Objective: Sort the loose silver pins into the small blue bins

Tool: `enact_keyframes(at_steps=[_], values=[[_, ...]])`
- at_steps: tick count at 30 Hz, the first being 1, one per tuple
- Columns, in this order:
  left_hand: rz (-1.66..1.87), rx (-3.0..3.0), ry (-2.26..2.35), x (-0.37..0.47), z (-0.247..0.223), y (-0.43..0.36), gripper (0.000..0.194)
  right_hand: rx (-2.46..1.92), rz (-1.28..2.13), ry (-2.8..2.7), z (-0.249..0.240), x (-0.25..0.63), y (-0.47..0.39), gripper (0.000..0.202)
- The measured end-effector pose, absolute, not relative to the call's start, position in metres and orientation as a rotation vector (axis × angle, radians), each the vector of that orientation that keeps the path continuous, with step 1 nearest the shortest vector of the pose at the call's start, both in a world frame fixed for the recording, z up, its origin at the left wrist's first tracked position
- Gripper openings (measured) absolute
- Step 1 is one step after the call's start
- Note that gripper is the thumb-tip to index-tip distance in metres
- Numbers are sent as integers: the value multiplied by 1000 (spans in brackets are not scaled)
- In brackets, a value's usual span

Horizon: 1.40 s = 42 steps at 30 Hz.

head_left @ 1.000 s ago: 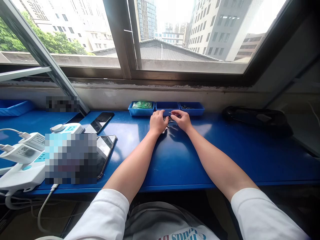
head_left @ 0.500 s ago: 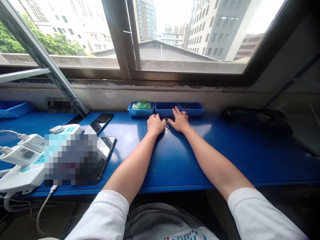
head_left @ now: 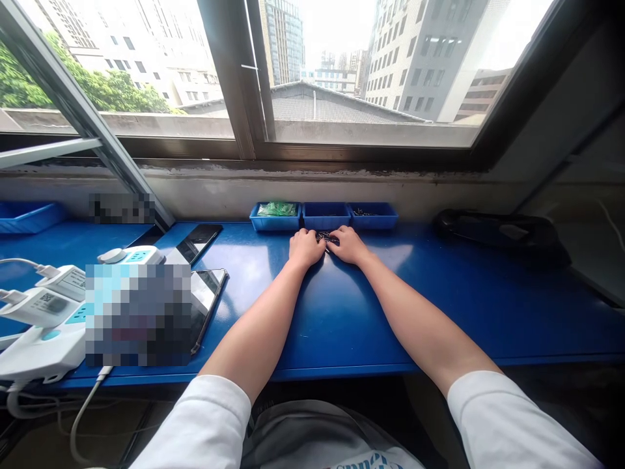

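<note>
A small pile of thin, dark, shiny metal pieces, resembling screws or pins, lies on the blue tabletop between my two hands. Around the left side of the pile curls my left hand, its thumb and bent fingers against the pieces. My right hand closes in from the other side, fingers bent over the pile's far edge and thumb near my left thumb. Just behind my hands stands a blue bin with a little dark content, partly hidden. The exact kind of the pieces is too small to tell.
A bin with green plastic packets and a bin with small metal parts flank the middle one. To the left lie a phone, a tablet-like device and a power strip with cables. A black case sits far right.
My right hand has come down and back from the middle bin's front edge; its spread fingers are now bent round the pile. My left hand has hardly moved.
</note>
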<state>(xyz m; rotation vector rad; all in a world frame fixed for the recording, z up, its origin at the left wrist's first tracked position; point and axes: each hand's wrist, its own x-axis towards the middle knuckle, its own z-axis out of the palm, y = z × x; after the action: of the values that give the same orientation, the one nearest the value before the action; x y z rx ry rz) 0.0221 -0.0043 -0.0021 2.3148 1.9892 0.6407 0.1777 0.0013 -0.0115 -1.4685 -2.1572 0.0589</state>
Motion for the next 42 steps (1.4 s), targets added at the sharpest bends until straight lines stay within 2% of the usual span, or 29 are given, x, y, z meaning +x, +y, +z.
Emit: enact_keyframes(at_steps=[9,23,30,36,42], values=[[702,2531,1691,21,-4,-6,33,-1437,181,-2115,-8,182,4,16],[711,2568,1585,21,-3,-8,32,-1426,156,-2142,-7,181,2,17],[753,2563,1572,23,5,-13,30,-1195,350,-1924,-5,180,1,18],[854,2540,1568,26,6,-11,30,-1181,407,-1778,-2,178,-4,25],[855,2487,1626,27,7,-13,31,-1092,541,-1755,-4,180,-3,19]])
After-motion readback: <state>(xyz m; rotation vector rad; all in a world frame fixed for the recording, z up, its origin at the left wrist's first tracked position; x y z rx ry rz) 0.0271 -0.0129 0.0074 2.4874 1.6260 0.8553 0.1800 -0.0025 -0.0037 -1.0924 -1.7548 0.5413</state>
